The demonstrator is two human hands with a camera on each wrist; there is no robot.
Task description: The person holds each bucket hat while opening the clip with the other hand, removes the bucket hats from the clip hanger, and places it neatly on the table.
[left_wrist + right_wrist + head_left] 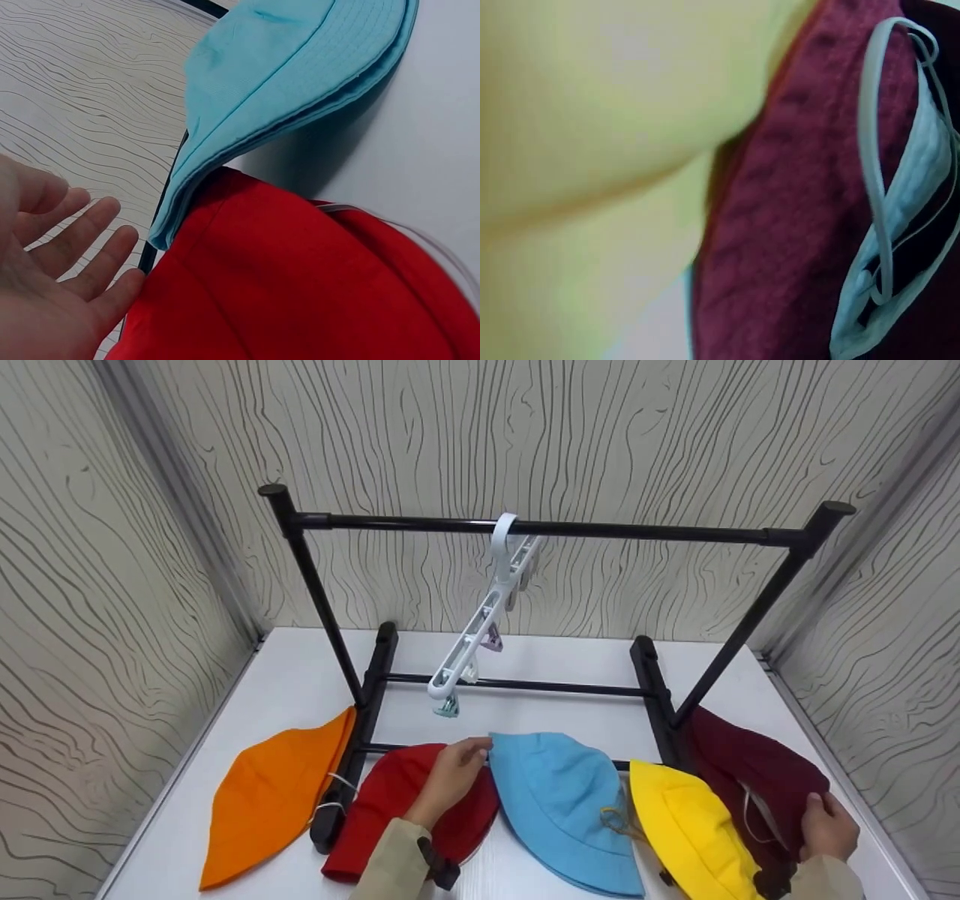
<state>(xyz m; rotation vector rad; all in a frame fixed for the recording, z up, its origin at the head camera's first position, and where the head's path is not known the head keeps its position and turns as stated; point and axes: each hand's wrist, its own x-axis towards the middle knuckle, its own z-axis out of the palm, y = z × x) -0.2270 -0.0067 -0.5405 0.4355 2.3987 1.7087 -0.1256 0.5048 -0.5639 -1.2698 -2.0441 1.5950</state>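
My left hand [448,781] hovers over a red bucket hat [382,802], fingertips near the tip of a light blue bucket hat [559,795]. In the left wrist view its fingers [97,255] are spread and relaxed, holding nothing, with the little finger beside the red cloth. At the right my right hand [828,826] grips the brim of a maroon bucket hat [757,765]. The right wrist view shows that brim [780,225] against the blurred hand, with a white band and cord inside the hat. A yellow bucket hat [690,817] lies between the blue and maroon ones.
An orange bucket hat [274,795] lies at the left. A black rack [630,531] stands over the white table [300,667], its feet among the hats. From its top bar hangs a pale clip hanger [476,622] with small clips. Patterned walls [450,442] enclose the table.
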